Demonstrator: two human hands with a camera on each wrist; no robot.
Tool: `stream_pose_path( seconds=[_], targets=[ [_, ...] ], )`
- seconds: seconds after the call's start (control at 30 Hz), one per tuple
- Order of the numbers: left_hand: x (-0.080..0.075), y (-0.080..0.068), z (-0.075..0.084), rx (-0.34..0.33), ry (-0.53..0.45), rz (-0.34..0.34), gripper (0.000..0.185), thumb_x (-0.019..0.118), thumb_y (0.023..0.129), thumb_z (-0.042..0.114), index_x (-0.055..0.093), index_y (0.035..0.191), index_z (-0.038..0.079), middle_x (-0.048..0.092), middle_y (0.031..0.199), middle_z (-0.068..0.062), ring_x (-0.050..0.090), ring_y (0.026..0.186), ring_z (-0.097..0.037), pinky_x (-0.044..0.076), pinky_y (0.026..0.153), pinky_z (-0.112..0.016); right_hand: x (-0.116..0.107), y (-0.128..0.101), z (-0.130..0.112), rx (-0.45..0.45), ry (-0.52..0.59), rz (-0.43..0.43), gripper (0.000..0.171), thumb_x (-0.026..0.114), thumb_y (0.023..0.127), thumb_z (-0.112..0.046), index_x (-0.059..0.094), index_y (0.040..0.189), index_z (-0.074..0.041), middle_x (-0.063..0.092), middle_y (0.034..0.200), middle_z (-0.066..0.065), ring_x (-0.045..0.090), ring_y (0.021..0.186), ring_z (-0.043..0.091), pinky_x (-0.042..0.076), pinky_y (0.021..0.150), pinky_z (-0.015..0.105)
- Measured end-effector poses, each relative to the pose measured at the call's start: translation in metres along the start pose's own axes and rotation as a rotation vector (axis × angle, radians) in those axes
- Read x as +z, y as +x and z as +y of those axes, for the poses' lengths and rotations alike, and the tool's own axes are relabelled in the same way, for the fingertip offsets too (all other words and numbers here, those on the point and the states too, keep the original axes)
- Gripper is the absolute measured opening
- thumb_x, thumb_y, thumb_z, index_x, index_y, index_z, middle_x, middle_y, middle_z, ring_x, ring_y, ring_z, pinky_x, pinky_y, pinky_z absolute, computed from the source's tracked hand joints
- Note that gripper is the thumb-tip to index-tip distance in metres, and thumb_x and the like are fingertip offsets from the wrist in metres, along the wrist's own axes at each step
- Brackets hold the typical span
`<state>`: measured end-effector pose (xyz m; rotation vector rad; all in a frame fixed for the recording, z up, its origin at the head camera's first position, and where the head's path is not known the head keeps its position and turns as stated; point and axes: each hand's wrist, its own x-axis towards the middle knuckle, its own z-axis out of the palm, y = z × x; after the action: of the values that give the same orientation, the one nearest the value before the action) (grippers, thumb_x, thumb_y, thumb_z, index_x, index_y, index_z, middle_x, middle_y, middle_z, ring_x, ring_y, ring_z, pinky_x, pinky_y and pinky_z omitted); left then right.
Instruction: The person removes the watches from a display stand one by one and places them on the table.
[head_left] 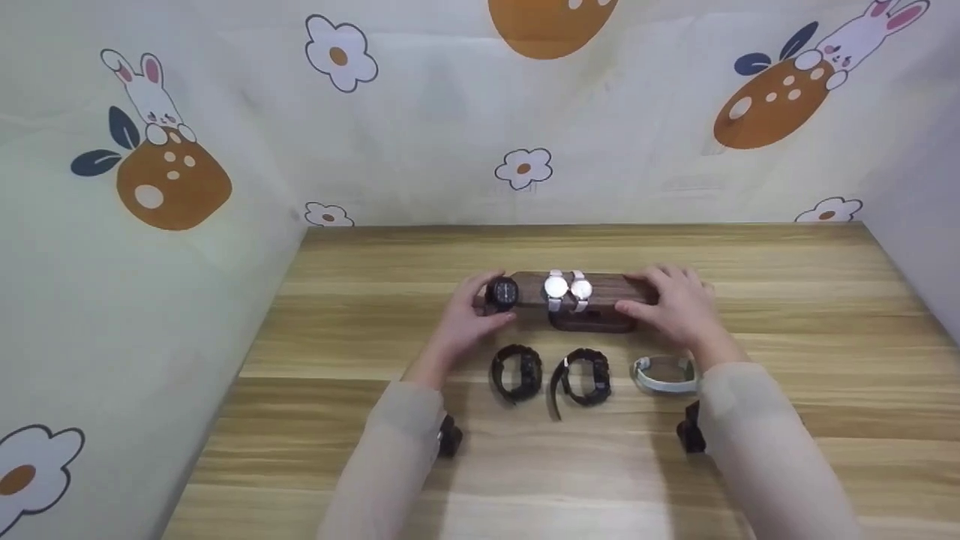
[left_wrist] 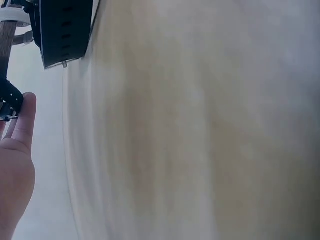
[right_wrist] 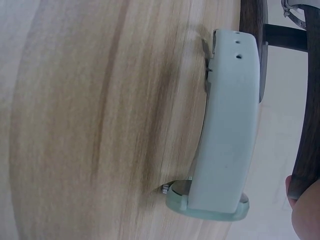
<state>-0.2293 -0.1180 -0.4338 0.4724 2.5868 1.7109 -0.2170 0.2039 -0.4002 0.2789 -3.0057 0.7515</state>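
Observation:
A dark wooden watch stand [head_left: 600,289] sits mid-table with two white watches [head_left: 568,289] hung on its bar. My left hand [head_left: 480,307] pinches a black watch [head_left: 502,294] at the stand's left end; in the left wrist view my thumb [left_wrist: 22,120] touches its black strap [left_wrist: 10,95]. My right hand [head_left: 664,300] curls over the stand's right end, thumb in front. In the right wrist view a fingertip [right_wrist: 305,212] presses the dark bar [right_wrist: 306,115].
In front of the stand lie two black watches [head_left: 517,371] [head_left: 585,376] and a pale green watch [head_left: 664,373], also seen as the pale green watch [right_wrist: 227,125] close to my right wrist. Printed fabric walls enclose the wooden table [head_left: 787,315] on three sides.

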Motion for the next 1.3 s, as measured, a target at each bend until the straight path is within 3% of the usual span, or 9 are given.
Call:
stream_pose_path(
  seconds=[0.07,0.3,0.7,0.8,1.03,1.3],
  targets=[
    [-0.002,-0.002,-0.001,-0.01,-0.029,0.01,0.07,0.077,0.073,0.012,0.048,0.136,0.02,0.043,0.138,-0.012,0.04,0.125,-0.029,0.03,0.104,-0.051,0.0,0.0,0.0,-0.001,0.005,-0.003,0.066,0.066,0.079,-0.053,0.052,0.132,-0.016,0.043,0.136,0.019,0.032,0.123,0.043,0.019,0.097,0.064],
    [-0.006,-0.01,-0.004,-0.019,-0.186,0.015,0.068,0.073,0.075,-0.001,0.046,0.136,0.012,0.042,0.136,-0.021,0.057,0.103,-0.039,0.05,0.087,-0.041,-0.001,0.0,0.002,-0.002,0.001,-0.001,0.067,0.066,0.079,-0.054,0.052,0.132,-0.015,0.043,0.135,0.02,0.032,0.121,0.042,0.02,0.096,0.063],
    [-0.01,-0.024,-0.003,-0.099,-0.312,0.043,0.068,0.074,0.072,-0.001,0.047,0.134,0.008,0.047,0.127,-0.019,0.056,0.103,-0.038,0.053,0.078,-0.037,0.0,0.001,0.002,-0.01,-0.026,0.011,0.07,0.064,0.078,-0.059,0.052,0.132,-0.016,0.044,0.135,0.02,0.032,0.123,0.043,0.019,0.098,0.065],
    [-0.01,-0.028,-0.003,-0.118,-0.353,0.05,0.068,0.074,0.071,-0.004,0.048,0.133,0.008,0.046,0.13,-0.019,0.055,0.105,-0.039,0.053,0.08,-0.039,0.0,0.002,0.001,-0.003,-0.03,0.015,0.07,0.064,0.077,-0.06,0.052,0.132,-0.017,0.044,0.135,0.019,0.033,0.123,0.042,0.019,0.098,0.064],
    [-0.01,-0.032,-0.003,-0.142,-0.342,0.063,0.069,0.076,0.07,-0.001,0.049,0.133,0.008,0.047,0.135,-0.017,0.052,0.114,-0.035,0.044,0.096,-0.04,0.0,0.002,0.0,-0.009,-0.045,0.015,0.068,0.065,0.079,-0.056,0.052,0.132,-0.017,0.044,0.135,0.019,0.032,0.123,0.043,0.02,0.097,0.065],
    [-0.01,-0.037,-0.004,-0.144,-0.341,0.083,0.067,0.075,0.07,-0.001,0.052,0.131,0.011,0.051,0.131,-0.012,0.05,0.117,-0.029,0.038,0.101,-0.042,0.001,0.001,0.001,-0.012,-0.039,0.006,0.068,0.064,0.079,-0.056,0.05,0.133,-0.017,0.043,0.137,0.019,0.032,0.124,0.043,0.02,0.097,0.066]
  ],
)
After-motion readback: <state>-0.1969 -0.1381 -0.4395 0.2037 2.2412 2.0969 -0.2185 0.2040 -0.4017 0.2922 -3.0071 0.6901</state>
